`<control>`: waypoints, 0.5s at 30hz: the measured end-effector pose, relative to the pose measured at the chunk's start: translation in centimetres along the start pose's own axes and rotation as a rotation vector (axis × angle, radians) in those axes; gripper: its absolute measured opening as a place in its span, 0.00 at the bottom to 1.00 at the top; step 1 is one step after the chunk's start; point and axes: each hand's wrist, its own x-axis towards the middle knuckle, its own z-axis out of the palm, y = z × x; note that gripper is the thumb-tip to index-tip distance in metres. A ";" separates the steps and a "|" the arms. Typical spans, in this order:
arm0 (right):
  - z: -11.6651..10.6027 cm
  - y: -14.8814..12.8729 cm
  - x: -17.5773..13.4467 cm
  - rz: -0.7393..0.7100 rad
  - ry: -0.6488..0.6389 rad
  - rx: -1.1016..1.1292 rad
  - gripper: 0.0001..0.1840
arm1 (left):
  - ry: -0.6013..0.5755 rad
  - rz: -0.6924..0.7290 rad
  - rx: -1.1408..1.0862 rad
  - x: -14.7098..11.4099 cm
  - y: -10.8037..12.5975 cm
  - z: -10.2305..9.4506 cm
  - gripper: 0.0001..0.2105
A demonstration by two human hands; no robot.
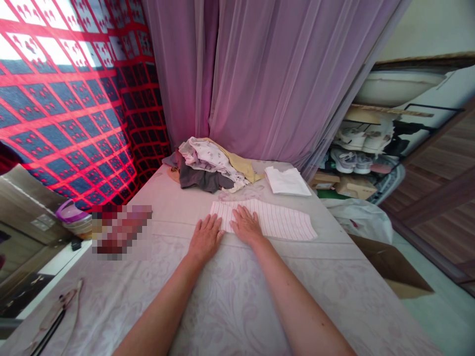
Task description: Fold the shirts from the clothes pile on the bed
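Note:
A pink-and-white striped garment (284,220) lies flat on the covered table (237,291), folded into a long strip whose exact kind I cannot tell. My left hand (207,236) lies palm down with fingers stretched out, its fingertips at the strip's left end. Beside it, my right hand (247,225) rests flat on the fabric, fingers slightly spread. Neither hand grips anything. Behind the strip to the right is a folded white cloth (287,181). A heap of crumpled clothes (211,165) sits at the back, with white patterned, yellow and dark grey pieces showing.
Purple curtains (267,79) hang behind the table, and a red-and-dark patterned cloth (74,109) hangs on the left. Glasses (61,309) lie near the front left corner. To the right stand a shoe rack with sneakers (351,160) and an open cardboard box (389,267). One item at left is pixelated.

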 end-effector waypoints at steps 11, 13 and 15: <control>-2.4 -3.0 2.6 -0.217 0.007 -0.055 0.27 | 0.105 -0.151 -0.132 -0.8 -0.9 -1.8 0.13; -2.0 -4.0 3.6 -0.238 -0.028 -0.066 0.28 | 0.102 -0.163 -0.154 -0.8 -1.0 -1.9 0.13; -1.3 -4.7 4.3 -0.210 -0.069 -0.052 0.28 | 0.104 -0.169 -0.165 -0.7 -1.1 -1.8 0.12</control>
